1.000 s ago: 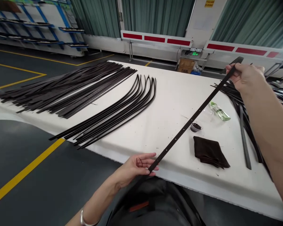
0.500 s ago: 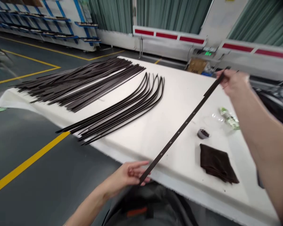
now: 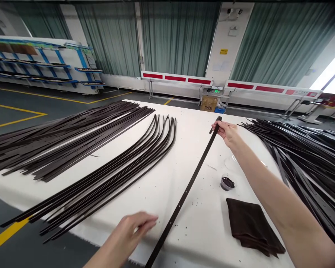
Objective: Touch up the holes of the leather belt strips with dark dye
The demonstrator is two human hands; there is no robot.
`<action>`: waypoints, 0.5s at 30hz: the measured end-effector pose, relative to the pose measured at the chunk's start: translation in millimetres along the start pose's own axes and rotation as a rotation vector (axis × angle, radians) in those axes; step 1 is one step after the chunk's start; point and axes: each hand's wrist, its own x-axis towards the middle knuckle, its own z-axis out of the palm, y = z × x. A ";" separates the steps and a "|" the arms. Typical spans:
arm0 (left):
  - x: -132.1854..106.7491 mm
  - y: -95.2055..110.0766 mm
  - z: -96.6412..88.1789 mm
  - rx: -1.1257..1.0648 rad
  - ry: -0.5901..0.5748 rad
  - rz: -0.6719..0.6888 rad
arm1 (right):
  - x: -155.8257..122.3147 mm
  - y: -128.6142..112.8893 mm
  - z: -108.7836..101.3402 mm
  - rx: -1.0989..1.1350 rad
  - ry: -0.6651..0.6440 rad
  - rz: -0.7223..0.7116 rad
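I saw a long, narrow, dark strip slanting nearly straight over the white table, small pale holes dotted along its middle stretch, its far end seemingly doubled back

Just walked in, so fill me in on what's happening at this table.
A person's right hand grips a long dark strip near its far end, and the strip slants down toward the near edge of the white table. The left hand is apart from it, to its left, slightly blurred. Curved black strips lie on the left; right of the held strip are a small cup and a folded brown cloth.
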 end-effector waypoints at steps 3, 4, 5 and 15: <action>76.1 37.0 18.6 -0.170 -0.157 0.068 | -5.5 -5.6 -0.6 -0.015 -0.021 -0.030; 99.3 43.9 27.5 -0.314 -0.251 0.042 | -7.0 -8.0 -1.1 -0.030 -0.031 -0.042; 119.4 47.8 36.8 -0.452 -0.361 0.000 | -7.8 -10.1 -1.8 -0.051 -0.042 -0.053; 175.1 25.4 84.6 -0.785 -0.497 -0.295 | -19.2 12.7 -59.5 -0.599 0.071 0.020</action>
